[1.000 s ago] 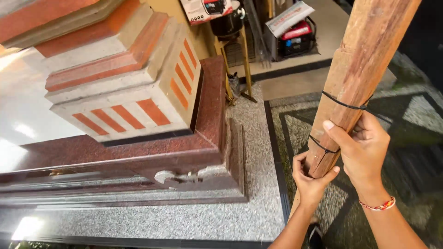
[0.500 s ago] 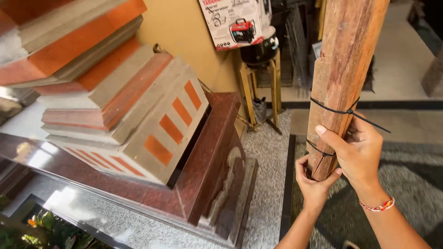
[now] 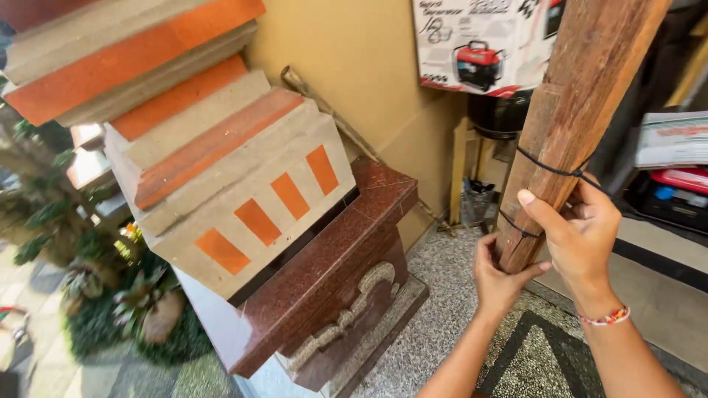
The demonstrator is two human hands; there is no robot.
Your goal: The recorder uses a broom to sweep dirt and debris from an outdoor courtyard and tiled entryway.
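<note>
I hold a long bundle of rough brown wooden planks (image 3: 582, 81), bound by two black cable ties (image 3: 549, 169), upright and tilted to the right. My left hand (image 3: 495, 278) cups the bundle's lower end from below. My right hand (image 3: 579, 232), a beaded bracelet on its wrist, wraps around the planks just above, thumb pressed on the front face between the two ties. The bundle's top runs out of view.
A stepped pillar base (image 3: 221, 162) with orange and grey bands sits on a reddish granite plinth (image 3: 332, 273) to my left. Behind stand a yellow wall (image 3: 383, 66), a generator carton (image 3: 479, 44), a wooden stand (image 3: 464, 177) and potted plants (image 3: 140, 302) at lower left.
My view has swung left and up, so the pillar base and plants fill more of the view. Both hands keep the same hold on the plank bundle, which leans slightly more to the right.
</note>
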